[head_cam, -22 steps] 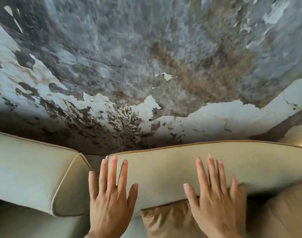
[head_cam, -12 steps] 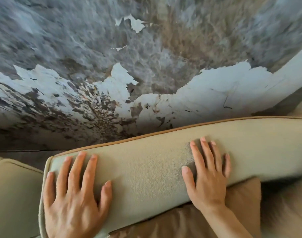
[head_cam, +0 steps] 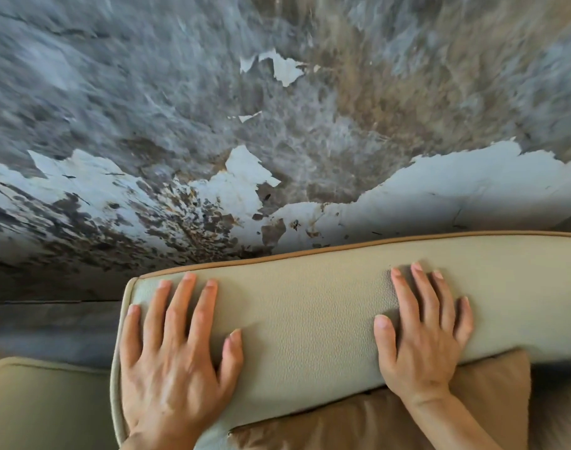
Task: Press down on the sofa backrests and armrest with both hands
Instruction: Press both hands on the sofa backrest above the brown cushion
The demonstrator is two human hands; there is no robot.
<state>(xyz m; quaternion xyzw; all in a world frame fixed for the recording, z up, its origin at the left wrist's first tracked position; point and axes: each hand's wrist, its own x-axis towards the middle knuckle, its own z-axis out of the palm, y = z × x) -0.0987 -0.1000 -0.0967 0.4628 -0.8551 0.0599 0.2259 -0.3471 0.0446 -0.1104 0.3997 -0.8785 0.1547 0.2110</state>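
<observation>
Item: cream leather sofa backrest (head_cam: 310,319), long and rounded, pebbled grain, edged along its far seam with tan piping (head_cam: 359,245). It runs across the lower half of the view from its left end to the right edge of the frame, set close against the wall.

Item: left hand (head_cam: 177,358), bare, palm down on the backrest's left end. Fingers (head_cam: 183,306) straight and spread, thumb out to the side; flat and unclenched, gripping nothing. The little finger lies near the piped end corner.

Item: right hand (head_cam: 424,332), bare, palm down farther along the same backrest, well apart from the left hand. Fingers spread and extended, flat and unclenched, nothing grasped. The leather dips and shades slightly around the fingertips. The wrist crosses the front edge of the backrest.

Item: tan-brown soft cushion (head_cam: 391,420), lying under the front edge of the backrest, beneath the right forearm.

Item: second cream upholstered sofa section (head_cam: 43,407), lower left, just beside the backrest's end, piped along its top edge.

Item: wall (head_cam: 277,125) behind the sofa, grey and brown mottled surface, white paint (head_cam: 456,190) peeling in ragged patches, heaviest in a band just above the backrest. Upper area blurred.
</observation>
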